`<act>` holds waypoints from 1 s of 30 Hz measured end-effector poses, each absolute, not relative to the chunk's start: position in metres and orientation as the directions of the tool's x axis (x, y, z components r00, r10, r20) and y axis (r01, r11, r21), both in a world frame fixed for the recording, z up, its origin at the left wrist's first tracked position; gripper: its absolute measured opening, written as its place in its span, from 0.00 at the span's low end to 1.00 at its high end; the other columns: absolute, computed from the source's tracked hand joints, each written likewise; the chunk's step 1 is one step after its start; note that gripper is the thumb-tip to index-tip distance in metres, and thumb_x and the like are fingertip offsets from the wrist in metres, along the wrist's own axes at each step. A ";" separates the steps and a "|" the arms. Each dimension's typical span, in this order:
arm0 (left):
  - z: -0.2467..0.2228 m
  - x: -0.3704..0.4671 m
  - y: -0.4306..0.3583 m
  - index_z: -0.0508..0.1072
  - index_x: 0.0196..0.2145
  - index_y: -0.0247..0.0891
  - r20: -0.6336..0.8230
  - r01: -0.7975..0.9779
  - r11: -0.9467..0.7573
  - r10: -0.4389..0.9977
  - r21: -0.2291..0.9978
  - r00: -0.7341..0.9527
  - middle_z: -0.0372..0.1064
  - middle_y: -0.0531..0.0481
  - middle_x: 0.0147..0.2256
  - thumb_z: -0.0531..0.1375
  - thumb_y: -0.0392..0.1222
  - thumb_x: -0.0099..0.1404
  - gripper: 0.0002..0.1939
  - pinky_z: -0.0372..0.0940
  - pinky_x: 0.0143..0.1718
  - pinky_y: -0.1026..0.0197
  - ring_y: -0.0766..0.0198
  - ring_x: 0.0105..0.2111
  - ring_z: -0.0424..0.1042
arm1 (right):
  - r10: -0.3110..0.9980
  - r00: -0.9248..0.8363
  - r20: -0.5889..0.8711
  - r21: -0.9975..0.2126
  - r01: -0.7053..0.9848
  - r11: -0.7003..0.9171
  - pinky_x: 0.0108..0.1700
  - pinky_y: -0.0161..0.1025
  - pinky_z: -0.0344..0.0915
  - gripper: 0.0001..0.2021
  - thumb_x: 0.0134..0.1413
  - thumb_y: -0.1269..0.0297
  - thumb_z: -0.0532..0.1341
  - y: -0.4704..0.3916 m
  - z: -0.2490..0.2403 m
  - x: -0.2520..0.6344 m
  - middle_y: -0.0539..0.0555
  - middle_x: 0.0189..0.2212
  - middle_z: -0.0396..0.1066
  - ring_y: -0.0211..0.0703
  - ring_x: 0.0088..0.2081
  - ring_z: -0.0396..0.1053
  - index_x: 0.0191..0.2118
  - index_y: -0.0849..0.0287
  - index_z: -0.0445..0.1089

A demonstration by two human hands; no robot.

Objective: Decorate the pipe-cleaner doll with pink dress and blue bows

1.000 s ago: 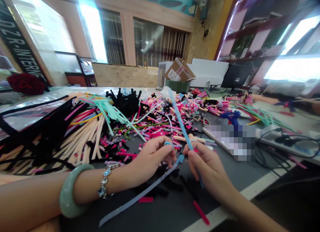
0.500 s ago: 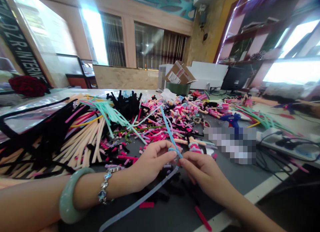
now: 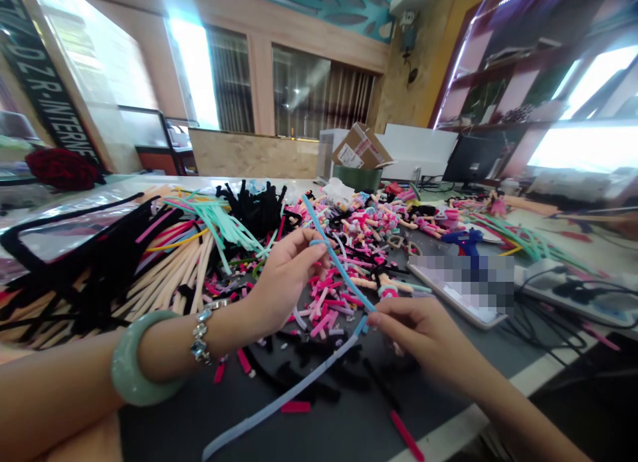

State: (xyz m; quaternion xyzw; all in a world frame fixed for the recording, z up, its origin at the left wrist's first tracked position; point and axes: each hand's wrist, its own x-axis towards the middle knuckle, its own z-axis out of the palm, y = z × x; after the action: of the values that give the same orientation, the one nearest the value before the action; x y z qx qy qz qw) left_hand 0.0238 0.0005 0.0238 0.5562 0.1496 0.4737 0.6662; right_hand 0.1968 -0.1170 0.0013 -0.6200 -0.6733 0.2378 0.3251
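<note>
At the left of the dark grey, flat tabletop (image 3: 164,429), beige, fuzzy stems (image 3: 159,276) lie fanned beside your pale green, smooth, round bangle (image 3: 119,375), which could snag their tips if it drops lower. Your left hand (image 3: 284,282) pinches the sky-blue, narrow, fuzzy strip (image 3: 343,272) toward its upper end, between thumb and forefinger. This strip slants down between your hands, above short, pink, fuzzy pieces (image 3: 326,309); a loose pinch could let it fall among them. Your right hand (image 3: 423,329) pinches its lower end, thumb against forefinger; excess pull could kink it or slide it free. Just beside those fingertips ends the pale blue, long, curved strip (image 3: 284,399). Whether you also grip it cannot be told; if so, turning the wrist could drag it. Farther right, the blue, plastic glue gun (image 3: 468,241) shows a red light; contact could burn you if it is heated.
</note>
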 end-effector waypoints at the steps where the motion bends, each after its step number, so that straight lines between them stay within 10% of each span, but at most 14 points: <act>1: 0.028 0.023 0.002 0.67 0.29 0.34 0.339 -0.480 -0.072 0.799 0.874 0.496 0.66 0.53 0.25 0.57 0.32 0.60 0.03 0.62 0.26 0.68 0.71 0.24 0.67 | 0.994 -0.023 0.109 -0.735 0.672 0.096 0.22 0.32 0.53 0.18 0.59 0.53 0.54 -0.115 0.003 0.200 0.46 0.18 0.57 0.33 0.20 0.59 0.23 0.59 0.64; 6: 0.047 0.016 0.010 0.67 0.26 0.32 0.390 -0.512 -0.104 0.779 0.853 0.491 0.72 0.48 0.31 0.57 0.29 0.58 0.04 0.65 0.28 0.66 0.69 0.26 0.71 | 0.997 -0.053 -0.057 -0.750 0.661 -0.008 0.16 0.32 0.50 0.21 0.59 0.46 0.51 -0.100 0.020 0.214 0.47 0.15 0.63 0.35 0.14 0.61 0.30 0.59 0.67; 11: 0.058 0.012 0.017 0.66 0.28 0.33 0.428 -0.534 -0.134 0.769 0.835 0.475 0.71 0.52 0.25 0.57 0.29 0.59 0.04 0.68 0.31 0.63 0.65 0.25 0.74 | 0.982 -0.132 0.133 -0.410 0.895 0.176 0.24 0.32 0.53 0.24 0.57 0.45 0.53 -0.082 0.041 0.230 0.47 0.18 0.62 0.35 0.22 0.61 0.25 0.60 0.70; 16: 0.059 0.013 0.028 0.65 0.27 0.33 0.403 -0.564 -0.132 0.828 0.815 0.390 0.71 0.52 0.24 0.56 0.29 0.58 0.04 0.70 0.36 0.58 0.63 0.26 0.75 | 0.969 0.186 0.160 -0.212 0.966 -0.151 0.32 0.35 0.61 0.30 0.63 0.46 0.42 -0.038 0.054 0.268 0.52 0.22 0.70 0.40 0.28 0.69 0.29 0.61 0.73; 21: 0.058 0.012 0.040 0.64 0.27 0.34 0.421 -0.597 -0.145 0.835 0.789 0.355 0.73 0.50 0.27 0.57 0.30 0.58 0.05 0.70 0.40 0.55 0.62 0.28 0.76 | 0.875 0.477 0.084 -0.072 0.878 -0.472 0.42 0.44 0.68 0.14 0.60 0.57 0.58 0.014 0.050 0.320 0.56 0.42 0.71 0.43 0.40 0.70 0.45 0.63 0.69; 30: 0.057 0.009 0.044 0.62 0.27 0.35 0.498 -0.654 -0.177 0.795 0.735 0.345 0.74 0.50 0.29 0.57 0.30 0.59 0.06 0.67 0.47 0.53 0.63 0.33 0.77 | 0.852 0.524 -0.025 -0.045 0.850 -0.524 0.43 0.44 0.69 0.14 0.60 0.60 0.58 0.038 0.019 0.343 0.56 0.47 0.68 0.44 0.43 0.70 0.49 0.60 0.67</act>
State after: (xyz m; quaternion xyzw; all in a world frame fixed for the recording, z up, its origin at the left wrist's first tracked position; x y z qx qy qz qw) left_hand 0.0090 0.0440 0.0575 0.5155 0.0686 0.5682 0.6378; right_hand 0.3433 0.0380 0.0192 -0.8727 -0.4876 0.0218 0.0135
